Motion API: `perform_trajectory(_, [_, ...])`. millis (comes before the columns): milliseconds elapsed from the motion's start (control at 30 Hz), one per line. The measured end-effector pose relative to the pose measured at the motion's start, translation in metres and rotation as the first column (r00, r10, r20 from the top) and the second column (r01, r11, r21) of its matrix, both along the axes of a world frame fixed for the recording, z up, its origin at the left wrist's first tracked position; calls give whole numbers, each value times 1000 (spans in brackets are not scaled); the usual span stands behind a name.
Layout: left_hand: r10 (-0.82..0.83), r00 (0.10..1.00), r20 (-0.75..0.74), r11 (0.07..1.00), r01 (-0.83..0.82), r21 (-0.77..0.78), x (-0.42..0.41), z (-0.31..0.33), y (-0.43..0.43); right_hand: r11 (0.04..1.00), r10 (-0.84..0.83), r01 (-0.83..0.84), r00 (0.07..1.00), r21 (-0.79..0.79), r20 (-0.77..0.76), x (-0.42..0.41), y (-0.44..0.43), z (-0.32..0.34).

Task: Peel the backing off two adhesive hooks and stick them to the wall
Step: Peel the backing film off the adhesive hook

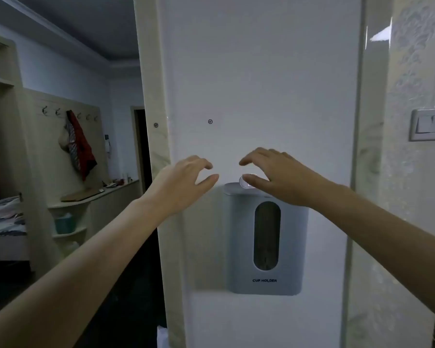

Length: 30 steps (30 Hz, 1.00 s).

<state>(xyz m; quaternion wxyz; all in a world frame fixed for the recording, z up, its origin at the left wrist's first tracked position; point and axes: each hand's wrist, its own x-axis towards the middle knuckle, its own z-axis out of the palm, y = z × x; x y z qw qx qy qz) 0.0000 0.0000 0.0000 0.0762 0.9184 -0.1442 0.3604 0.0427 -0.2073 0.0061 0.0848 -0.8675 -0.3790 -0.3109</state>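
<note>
Centre of the frame: my left hand [183,182] and right hand [274,177] reach toward the white wall [261,84], both just above the grey cup holder [265,242] mounted there. The left fingers [206,164] are spread wide and hold nothing. The right fingers [251,160] are also loosely spread, arched over a small clear disc, which I take to be a hook [245,182], resting on the cup holder's top edge just under the thumb. I cannot tell whether the thumb touches it or merely hovers over it. Two small round marks [210,121] sit higher on the wall, toward the centre left; they look like tiny stickers, not hooks. By my reading, no hook is on the wall yet and no backing has been peeled. A second hook is nowhere in view. A light switch [428,124] sits at the right edge.
</note>
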Motion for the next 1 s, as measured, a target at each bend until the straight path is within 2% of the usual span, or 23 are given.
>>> perform_trajectory(200, [1,998,-66,1000,-1,1,14,-9,3,997,-64,61,996,-47,-60,15,3,-4])
perform_trajectory(433, [-21,997,-70,1000,20,-17,29,-16,5,989,-142,138,988,-60,-66,35,11,-4])
perform_trajectory(633, [-65,995,-81,997,61,-45,38,-21,6,996,-83,82,996,-36,-36,53,15,-6])
perform_trajectory(800, [-169,983,-76,965,149,-214,42,-22,3,999,-19,19,1000,46,3,64,17,-5])
perform_trajectory(1000, [-309,949,-60,824,236,-514,44,-19,-4,928,188,-135,974,346,-124,51,26,2])
